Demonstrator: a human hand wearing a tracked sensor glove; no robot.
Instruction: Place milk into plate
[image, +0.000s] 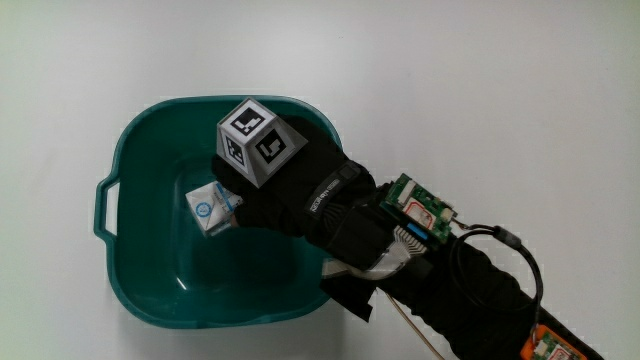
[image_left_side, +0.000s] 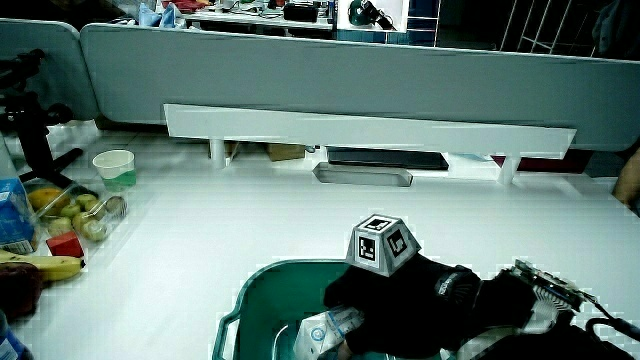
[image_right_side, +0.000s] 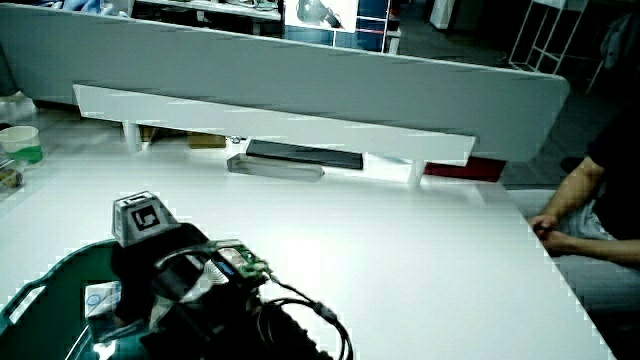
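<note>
White bench (image: 480, 90). Teal plate (image: 150, 130), deep, handled, resting directly on it. In a side view, toward ten o'clock from plate: paper cup (image_left_side: 114, 163), fruit tray (image_left_side: 80, 215), banana (image_left_side: 45, 266).

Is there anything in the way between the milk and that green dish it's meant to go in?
Nothing visible. The hand holds the milk carton inside the teal dish, over its bare floor, with no other thing in the dish.
</note>
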